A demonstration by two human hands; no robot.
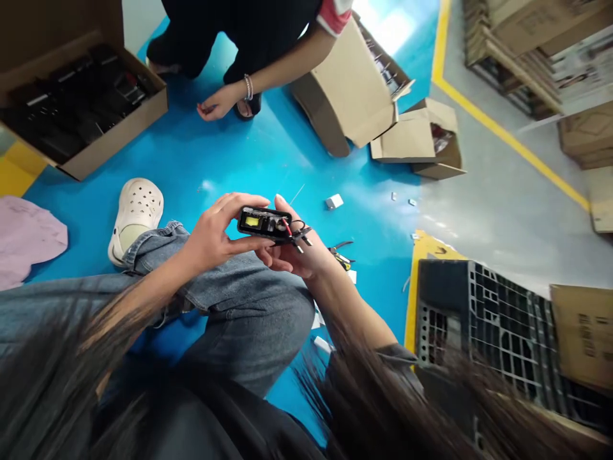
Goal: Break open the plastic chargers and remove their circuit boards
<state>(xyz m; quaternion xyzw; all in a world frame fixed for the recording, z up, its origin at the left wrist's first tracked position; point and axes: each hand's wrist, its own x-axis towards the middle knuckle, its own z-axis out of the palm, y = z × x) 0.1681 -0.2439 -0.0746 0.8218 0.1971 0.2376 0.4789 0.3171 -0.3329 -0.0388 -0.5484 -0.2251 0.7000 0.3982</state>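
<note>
An opened black power adapter (262,222) is between my two hands, its open side facing up. Inside it a yellow-wrapped transformer and other small parts show. Red and black wires stick out at its right end beside small plug-like ends. My left hand (211,230) is closed around the adapter's left end, thumb along the near side and fingers along the far side. My right hand (292,255) grips the right end from behind and below, its thumb up at the far side. The fingers under the housing are partly hidden.
Pliers (342,259) and a white block (334,202) lie on the blue floor (230,160). A cardboard box (110,150) of black devices stands at the left. Another person's hand (218,104) hangs ahead. Black crates (498,326) stand at the right, cartons (407,140) beyond.
</note>
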